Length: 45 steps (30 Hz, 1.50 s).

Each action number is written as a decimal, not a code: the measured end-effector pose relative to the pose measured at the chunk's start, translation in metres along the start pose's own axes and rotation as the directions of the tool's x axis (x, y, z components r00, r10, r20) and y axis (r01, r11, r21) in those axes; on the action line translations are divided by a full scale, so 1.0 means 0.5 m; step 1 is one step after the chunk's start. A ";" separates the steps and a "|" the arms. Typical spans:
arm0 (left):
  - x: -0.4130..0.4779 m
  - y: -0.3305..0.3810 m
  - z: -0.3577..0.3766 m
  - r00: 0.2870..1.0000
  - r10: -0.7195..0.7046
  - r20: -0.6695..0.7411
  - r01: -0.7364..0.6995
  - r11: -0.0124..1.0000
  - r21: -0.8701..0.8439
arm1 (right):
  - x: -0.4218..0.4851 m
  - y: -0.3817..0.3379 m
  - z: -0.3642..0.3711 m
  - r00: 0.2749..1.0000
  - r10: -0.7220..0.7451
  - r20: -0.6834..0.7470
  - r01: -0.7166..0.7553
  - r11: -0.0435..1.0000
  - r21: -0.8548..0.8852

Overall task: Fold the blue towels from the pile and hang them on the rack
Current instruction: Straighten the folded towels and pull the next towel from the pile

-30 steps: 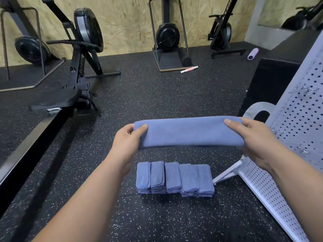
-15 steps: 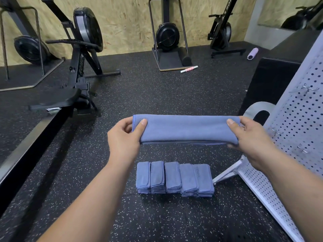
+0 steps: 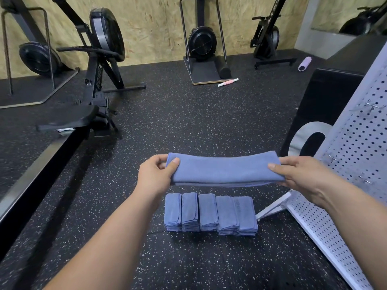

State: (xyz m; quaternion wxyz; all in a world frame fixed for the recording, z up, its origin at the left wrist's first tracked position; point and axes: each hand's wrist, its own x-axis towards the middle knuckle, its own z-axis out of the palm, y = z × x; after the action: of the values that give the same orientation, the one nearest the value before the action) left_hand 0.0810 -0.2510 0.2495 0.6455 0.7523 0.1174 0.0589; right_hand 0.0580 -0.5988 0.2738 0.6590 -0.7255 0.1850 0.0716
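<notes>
Folded towel (image 3: 225,169) held level, long axis left-right, above the pile (image 3: 210,214) — left hand (image 3: 156,176) pinches one end, right hand (image 3: 301,177) the other; rack (image 3: 356,155) right of pile.

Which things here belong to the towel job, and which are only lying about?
Job: held towel, gripped at its ends by left hand and right hand; folded towels on the floor; rack.

Lying about: pink stick; purple roller; black roller; rower; black box.
</notes>
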 end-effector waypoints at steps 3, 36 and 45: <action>0.001 0.001 0.004 0.998 0.024 -0.053 -0.027 0.998 -0.055 | 0.012 0.004 0.000 0.993 0.003 -0.114 0.004 0.998 0.061; -0.145 0.012 0.168 0.988 -0.043 0.147 0.078 0.967 -0.243 | -0.100 0.051 0.228 0.844 -0.536 0.015 0.500 0.777 -0.381; -0.099 0.021 0.139 0.981 -0.089 0.172 0.138 0.945 -0.296 | -0.055 0.024 0.180 0.933 -0.324 -0.159 0.263 0.912 -0.315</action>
State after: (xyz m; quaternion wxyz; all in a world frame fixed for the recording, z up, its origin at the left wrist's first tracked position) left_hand 0.0508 -0.3314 0.2521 0.7638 0.6374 0.0993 -0.0201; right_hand 0.0411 -0.5064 0.2614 0.5263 -0.8369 0.1287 -0.0783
